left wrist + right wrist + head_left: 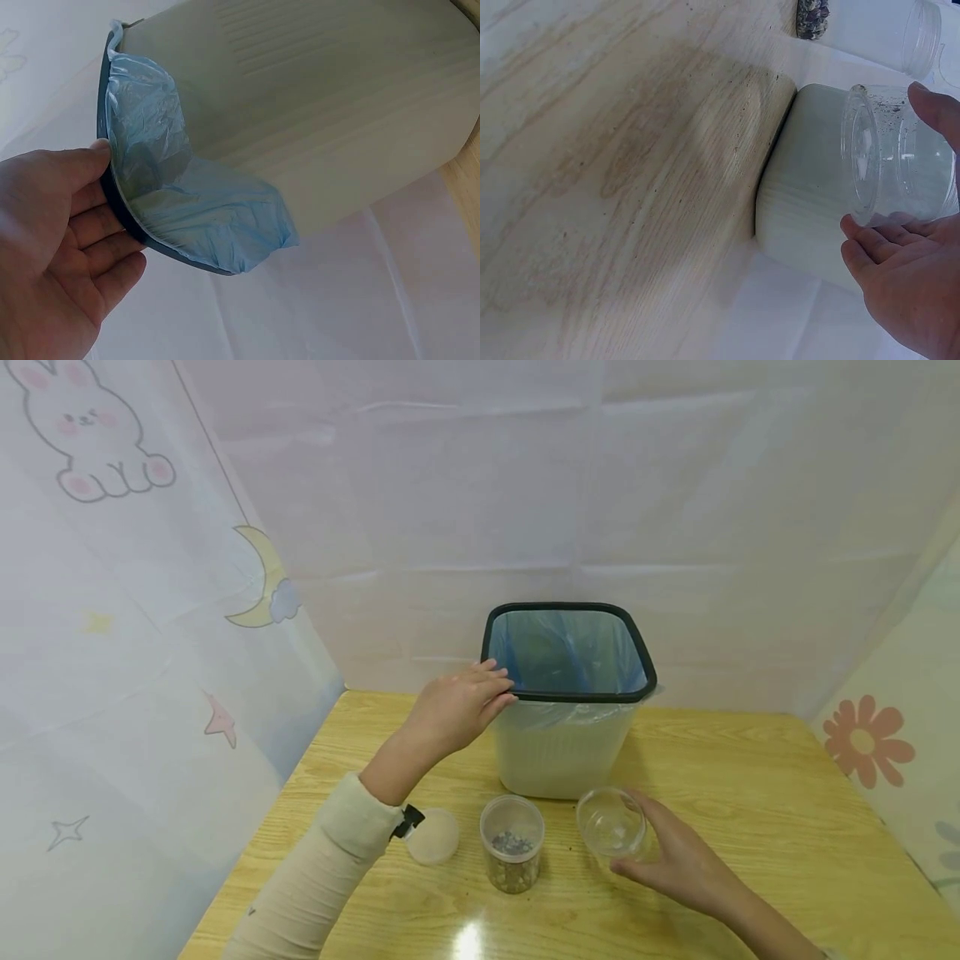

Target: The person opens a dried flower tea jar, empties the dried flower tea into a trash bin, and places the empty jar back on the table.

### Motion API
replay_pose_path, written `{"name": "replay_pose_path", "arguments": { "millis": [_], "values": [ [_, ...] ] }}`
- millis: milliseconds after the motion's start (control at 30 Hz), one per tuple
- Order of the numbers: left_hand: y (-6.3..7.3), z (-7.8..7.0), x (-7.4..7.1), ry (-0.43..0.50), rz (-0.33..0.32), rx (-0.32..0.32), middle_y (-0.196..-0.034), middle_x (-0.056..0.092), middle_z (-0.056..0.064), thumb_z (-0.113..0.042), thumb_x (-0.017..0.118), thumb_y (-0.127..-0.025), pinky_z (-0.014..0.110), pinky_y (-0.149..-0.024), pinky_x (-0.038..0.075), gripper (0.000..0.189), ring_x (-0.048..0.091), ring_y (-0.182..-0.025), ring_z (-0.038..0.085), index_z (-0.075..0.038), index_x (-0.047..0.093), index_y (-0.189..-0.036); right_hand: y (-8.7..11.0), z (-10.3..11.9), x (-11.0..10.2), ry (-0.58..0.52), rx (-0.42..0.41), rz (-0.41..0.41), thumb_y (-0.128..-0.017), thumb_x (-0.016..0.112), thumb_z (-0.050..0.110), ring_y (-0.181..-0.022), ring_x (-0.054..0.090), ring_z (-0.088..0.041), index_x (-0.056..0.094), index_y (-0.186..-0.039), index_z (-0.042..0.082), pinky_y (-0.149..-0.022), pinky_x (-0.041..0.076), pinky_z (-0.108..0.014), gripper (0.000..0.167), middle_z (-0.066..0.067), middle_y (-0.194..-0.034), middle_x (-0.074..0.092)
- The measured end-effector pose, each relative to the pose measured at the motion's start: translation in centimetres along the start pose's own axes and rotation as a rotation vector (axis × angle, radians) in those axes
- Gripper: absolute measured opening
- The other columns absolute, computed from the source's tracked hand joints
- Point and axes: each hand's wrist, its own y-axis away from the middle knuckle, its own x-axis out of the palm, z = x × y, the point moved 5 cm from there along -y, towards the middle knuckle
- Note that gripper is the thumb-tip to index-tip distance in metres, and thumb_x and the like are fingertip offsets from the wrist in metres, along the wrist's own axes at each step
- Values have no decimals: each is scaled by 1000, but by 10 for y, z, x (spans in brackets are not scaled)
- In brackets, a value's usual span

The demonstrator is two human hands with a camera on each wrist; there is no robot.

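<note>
A white trash bin (566,752) with a black rim and a blue bag liner (592,647) stands toward the back of the table. My left hand (457,706) grips the left front of its rim; in the left wrist view, the thumb of that hand (56,232) meets the rim near the bunched liner. My right hand (682,860) holds a clear plastic jar (611,827) in front of the bin. Dark specks cling to the jar's wall (900,150) in the right wrist view, where thumb and fingers of the hand (915,277) lie around it.
Between the hands stands an uncapped clear jar (512,852) part filled with small grey and dark bits. A round translucent lid (433,837) lies left of it, beside the left sleeve. Small dark crumbs dot the wooden table (720,760), and printed cloth hangs around it.
</note>
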Motion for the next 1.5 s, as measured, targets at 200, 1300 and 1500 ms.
{"name": "replay_pose_path", "arguments": {
  "millis": [200,1300,1500],
  "values": [
    [0,-1,0,-3,9,-5,-144,59,2,-38,54,-106,41,-114,42,38,48,-141,19,-19,65,-138,2,-1,4,-20,12,21,-78,82,58,-127,51,-54,36,-152,-1,-94,49,-68,105,-28,-143,52],
    [2,0,0,-2,-25,4,-143,60,2,-36,55,-106,40,-113,44,37,49,-140,18,-18,67,-136,5,-12,26,-39,13,50,-77,84,55,-127,52,-53,39,-149,-1,-97,48,-67,102,-29,-144,51],
    [2,-1,0,6,-19,2,-144,59,2,-36,55,-106,40,-113,43,37,48,-141,18,-18,66,-137,6,-13,27,-27,-3,33,-77,83,55,-127,52,-52,40,-149,0,-97,47,-68,101,-28,-143,52]
  ]
}}
